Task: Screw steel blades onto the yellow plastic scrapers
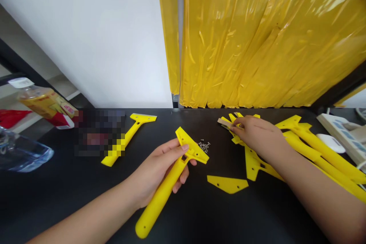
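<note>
My left hand [162, 167] is closed around a yellow scraper handle [160, 194], its thumb on the wide triangular head. My right hand [254, 131], fingers pinched, grips a thin beige-grey strip, perhaps a wrapped blade [225, 123], over a heap of yellow plates [236, 138]. Between the hands lies a small pile of screws [204, 146]. Nearer to me sits a loose yellow cover plate [228, 184] with two holes. Another scraper [128, 137], with a pale edge along its head, rests on the left. Several yellow handles [326, 152] lie partly under my right forearm.
Everything lies on a black table [94, 202]. To the left are a drink bottle [47, 103], a clear plastic container [25, 150] and a blurred-out patch. A power strip [343, 133] and a white case [331, 143] are at the right. Yellow plastic sheeting [243, 38] hangs behind.
</note>
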Action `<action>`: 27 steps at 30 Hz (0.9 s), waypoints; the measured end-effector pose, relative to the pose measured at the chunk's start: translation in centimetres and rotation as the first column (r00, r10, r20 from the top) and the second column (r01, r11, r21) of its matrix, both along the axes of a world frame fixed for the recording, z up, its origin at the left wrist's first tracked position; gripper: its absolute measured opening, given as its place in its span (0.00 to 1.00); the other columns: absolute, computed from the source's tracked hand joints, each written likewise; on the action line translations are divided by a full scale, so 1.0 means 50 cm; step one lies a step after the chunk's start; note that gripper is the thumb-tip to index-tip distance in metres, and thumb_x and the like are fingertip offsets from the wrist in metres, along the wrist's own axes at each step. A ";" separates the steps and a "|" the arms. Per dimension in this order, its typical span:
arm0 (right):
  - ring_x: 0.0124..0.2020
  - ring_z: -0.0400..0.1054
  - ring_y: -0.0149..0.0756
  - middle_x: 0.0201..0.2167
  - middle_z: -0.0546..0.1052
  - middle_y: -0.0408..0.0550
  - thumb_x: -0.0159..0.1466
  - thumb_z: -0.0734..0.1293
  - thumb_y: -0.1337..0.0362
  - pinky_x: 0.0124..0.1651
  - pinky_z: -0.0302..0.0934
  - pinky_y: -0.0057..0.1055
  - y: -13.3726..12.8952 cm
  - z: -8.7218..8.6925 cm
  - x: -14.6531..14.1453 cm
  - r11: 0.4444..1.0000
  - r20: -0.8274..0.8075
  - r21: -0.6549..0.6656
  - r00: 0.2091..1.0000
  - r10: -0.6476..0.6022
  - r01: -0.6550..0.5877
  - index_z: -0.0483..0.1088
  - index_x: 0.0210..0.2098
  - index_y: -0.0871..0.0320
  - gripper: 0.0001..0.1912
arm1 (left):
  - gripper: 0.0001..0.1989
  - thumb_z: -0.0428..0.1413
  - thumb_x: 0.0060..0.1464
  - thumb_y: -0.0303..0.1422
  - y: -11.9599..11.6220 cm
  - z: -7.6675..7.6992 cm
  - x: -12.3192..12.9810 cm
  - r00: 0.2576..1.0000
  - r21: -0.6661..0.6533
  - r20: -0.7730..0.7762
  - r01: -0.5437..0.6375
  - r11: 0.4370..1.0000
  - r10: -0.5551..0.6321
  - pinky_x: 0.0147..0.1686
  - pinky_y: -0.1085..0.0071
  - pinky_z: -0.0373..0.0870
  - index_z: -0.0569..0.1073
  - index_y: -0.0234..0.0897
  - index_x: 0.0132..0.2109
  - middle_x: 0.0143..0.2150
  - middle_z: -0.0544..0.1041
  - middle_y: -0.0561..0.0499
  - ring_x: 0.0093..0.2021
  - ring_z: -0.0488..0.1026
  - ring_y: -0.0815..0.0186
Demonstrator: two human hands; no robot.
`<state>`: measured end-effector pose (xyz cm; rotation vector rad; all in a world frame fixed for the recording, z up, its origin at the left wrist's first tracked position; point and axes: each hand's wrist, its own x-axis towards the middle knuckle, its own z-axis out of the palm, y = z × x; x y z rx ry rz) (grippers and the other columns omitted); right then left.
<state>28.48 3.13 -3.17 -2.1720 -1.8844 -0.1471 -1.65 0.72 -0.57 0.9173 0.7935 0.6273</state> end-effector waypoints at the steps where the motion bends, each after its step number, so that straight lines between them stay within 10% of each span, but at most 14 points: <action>1: 0.41 0.77 0.50 0.37 0.81 0.49 0.68 0.66 0.54 0.41 0.63 0.39 0.003 -0.003 0.002 1.000 -0.005 0.000 1.000 0.002 -0.002 0.79 0.37 0.52 0.12 | 0.12 0.57 0.68 0.41 0.000 0.000 0.000 1.000 0.001 0.001 0.002 1.000 -0.002 0.14 0.81 0.63 0.73 0.36 0.47 0.29 0.78 0.52 0.16 0.67 0.75; 17: 0.36 0.72 0.40 0.36 0.78 0.45 0.71 0.65 0.55 0.38 0.63 0.35 -0.018 0.065 -0.026 0.964 -0.355 0.226 0.910 0.215 -0.139 0.71 0.42 0.51 0.08 | 0.12 0.57 0.67 0.42 0.006 -0.007 -0.006 0.999 0.033 -0.024 0.030 0.999 -0.029 0.15 0.81 0.67 0.74 0.37 0.45 0.37 0.78 0.51 0.19 0.69 0.76; 22: 0.30 0.63 0.33 0.28 0.70 0.39 0.68 0.70 0.51 0.32 0.58 0.29 -0.099 0.097 -0.106 0.923 -0.870 0.032 0.443 0.214 -0.383 0.71 0.35 0.52 0.13 | 0.18 0.59 0.65 0.48 -0.006 -0.004 -0.007 0.986 0.109 -0.110 0.138 0.984 -0.126 0.16 0.82 0.69 0.74 0.36 0.44 0.38 0.80 0.50 0.18 0.70 0.77; 27: 0.27 0.56 0.31 0.24 0.65 0.38 0.68 0.71 0.50 0.28 0.51 0.29 -0.136 0.092 -0.158 0.856 -0.947 -0.101 0.313 0.073 -0.508 0.69 0.31 0.54 0.16 | 0.20 0.60 0.64 0.51 -0.021 -0.003 -0.012 0.956 0.152 -0.125 0.283 0.947 -0.265 0.17 0.84 0.69 0.75 0.37 0.46 0.38 0.81 0.50 0.19 0.72 0.77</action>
